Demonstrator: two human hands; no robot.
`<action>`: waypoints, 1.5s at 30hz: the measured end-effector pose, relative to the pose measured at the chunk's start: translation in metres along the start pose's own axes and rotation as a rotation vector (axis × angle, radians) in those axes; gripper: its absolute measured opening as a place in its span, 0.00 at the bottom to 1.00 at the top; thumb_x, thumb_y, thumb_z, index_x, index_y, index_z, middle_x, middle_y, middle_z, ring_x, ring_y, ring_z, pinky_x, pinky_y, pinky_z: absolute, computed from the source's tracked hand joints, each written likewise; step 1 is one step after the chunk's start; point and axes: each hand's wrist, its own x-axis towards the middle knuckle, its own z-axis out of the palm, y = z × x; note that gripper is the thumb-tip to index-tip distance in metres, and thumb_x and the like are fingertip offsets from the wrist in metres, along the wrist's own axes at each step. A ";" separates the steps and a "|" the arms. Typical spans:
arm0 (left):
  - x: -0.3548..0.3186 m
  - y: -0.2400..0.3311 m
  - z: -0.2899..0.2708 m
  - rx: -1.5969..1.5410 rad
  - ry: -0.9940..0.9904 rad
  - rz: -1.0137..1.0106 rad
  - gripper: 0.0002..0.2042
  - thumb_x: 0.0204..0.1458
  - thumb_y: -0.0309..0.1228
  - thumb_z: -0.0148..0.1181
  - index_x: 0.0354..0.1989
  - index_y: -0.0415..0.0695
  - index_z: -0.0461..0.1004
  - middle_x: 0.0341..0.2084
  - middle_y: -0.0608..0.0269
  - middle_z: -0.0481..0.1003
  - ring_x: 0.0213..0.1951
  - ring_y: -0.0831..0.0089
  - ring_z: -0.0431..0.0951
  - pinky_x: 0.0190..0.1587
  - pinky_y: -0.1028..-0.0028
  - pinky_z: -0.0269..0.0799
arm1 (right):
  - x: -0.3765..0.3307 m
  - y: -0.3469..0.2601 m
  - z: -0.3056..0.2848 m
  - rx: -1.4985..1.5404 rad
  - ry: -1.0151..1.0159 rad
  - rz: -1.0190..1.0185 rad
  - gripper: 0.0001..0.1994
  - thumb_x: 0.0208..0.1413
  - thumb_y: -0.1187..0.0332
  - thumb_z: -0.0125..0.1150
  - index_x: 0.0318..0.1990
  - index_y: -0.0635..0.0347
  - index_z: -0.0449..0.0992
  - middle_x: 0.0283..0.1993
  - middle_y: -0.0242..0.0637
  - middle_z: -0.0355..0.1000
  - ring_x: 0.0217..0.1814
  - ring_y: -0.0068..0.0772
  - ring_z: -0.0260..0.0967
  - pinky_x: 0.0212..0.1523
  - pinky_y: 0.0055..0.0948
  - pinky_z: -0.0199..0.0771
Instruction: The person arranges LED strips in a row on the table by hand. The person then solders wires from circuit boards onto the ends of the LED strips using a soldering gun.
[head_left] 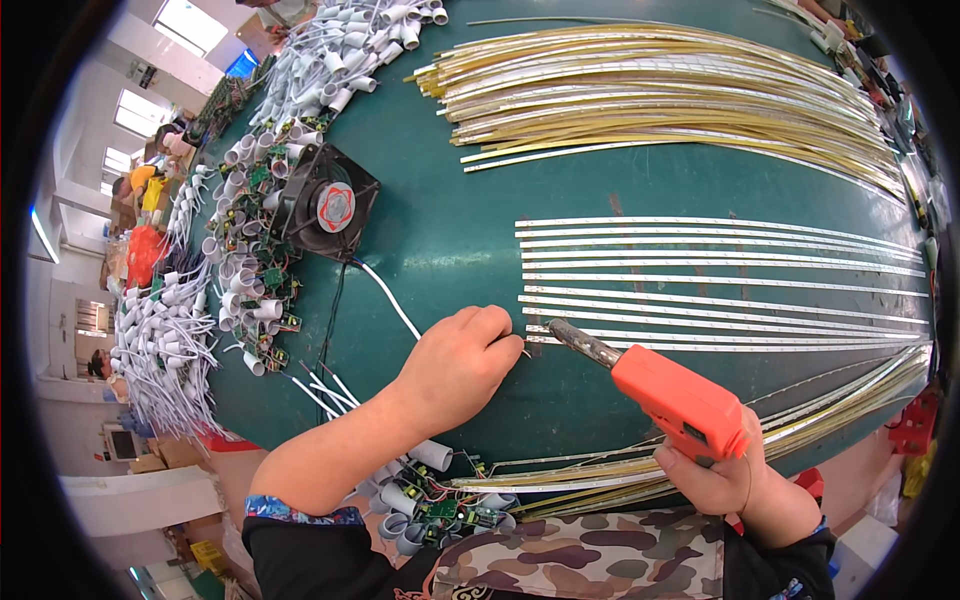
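Note:
My left hand (455,365) is closed in a pinch at the left ends of a row of thin white LED strips (600,279). A white cable (390,290) runs from beside a black fan (328,205) to this hand, which hides part of it; a thin wire end shows by the fingertips. My right hand (735,480) grips a red soldering gun (680,395) by its handle. Its metal tip points left and sits over the end of one of the nearest strips, just right of my left fingertips. Whether it touches the strip I cannot tell.
A large pile of yellow-edged strips (650,90) lies at the far side of the green table (430,220). More strips (830,420) lie along the near edge. White lamp caps with green circuit boards (245,250) crowd the left, with others (420,515) by my lap.

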 end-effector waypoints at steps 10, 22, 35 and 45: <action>0.000 -0.001 0.003 -0.039 0.073 -0.066 0.08 0.42 0.21 0.64 0.31 0.41 0.75 0.26 0.62 0.72 0.30 0.61 0.75 0.31 0.66 0.72 | 0.003 0.000 0.001 0.010 0.002 0.004 0.28 0.45 0.76 0.66 0.57 0.71 0.66 0.42 0.47 0.75 0.34 0.40 0.76 0.37 0.32 0.74; 0.001 0.000 0.004 0.011 0.031 -0.043 0.07 0.40 0.21 0.64 0.30 0.40 0.77 0.25 0.61 0.70 0.31 0.61 0.75 0.34 0.64 0.72 | 0.010 -0.001 0.005 -0.068 -0.047 -0.039 0.26 0.45 0.75 0.65 0.54 0.69 0.68 0.46 0.48 0.74 0.40 0.48 0.76 0.41 0.37 0.76; 0.002 0.000 0.003 0.005 0.014 -0.037 0.08 0.40 0.21 0.63 0.31 0.39 0.76 0.26 0.60 0.70 0.33 0.59 0.75 0.36 0.64 0.72 | 0.014 -0.002 0.008 -0.064 -0.041 -0.014 0.25 0.46 0.74 0.64 0.55 0.70 0.68 0.45 0.48 0.74 0.41 0.48 0.76 0.42 0.37 0.76; 0.003 0.001 0.002 0.006 -0.006 -0.044 0.08 0.39 0.21 0.63 0.31 0.38 0.76 0.26 0.60 0.70 0.33 0.59 0.75 0.37 0.63 0.72 | 0.016 -0.007 0.007 -0.097 -0.039 -0.021 0.25 0.46 0.75 0.65 0.55 0.70 0.67 0.42 0.47 0.75 0.39 0.48 0.76 0.41 0.36 0.77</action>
